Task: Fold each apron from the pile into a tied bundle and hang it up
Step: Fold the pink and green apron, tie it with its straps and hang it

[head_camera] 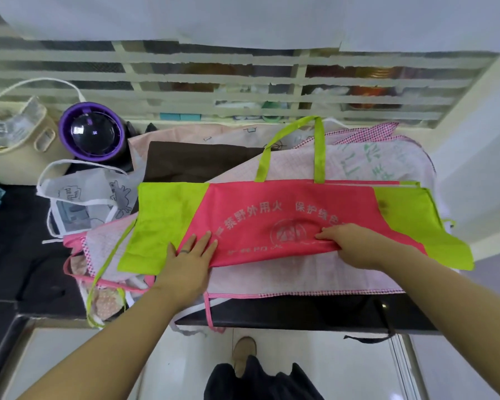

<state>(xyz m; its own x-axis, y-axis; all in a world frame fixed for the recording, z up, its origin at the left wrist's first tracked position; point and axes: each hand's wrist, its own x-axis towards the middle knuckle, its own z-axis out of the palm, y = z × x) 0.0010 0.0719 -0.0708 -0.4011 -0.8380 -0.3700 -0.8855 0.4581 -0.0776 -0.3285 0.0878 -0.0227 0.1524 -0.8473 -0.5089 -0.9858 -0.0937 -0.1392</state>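
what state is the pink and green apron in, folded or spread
Folded once: the apron shows layered edges along its far side, not yet bundled.

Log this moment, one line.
step: folding | item: pink-and-green fabric apron, atop pile | left hand: flat on it | right hand: grips near edge | not yet tied

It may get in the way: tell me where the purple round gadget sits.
Head view, back left of the counter: the purple round gadget stands between the cream basket and the brown apron.
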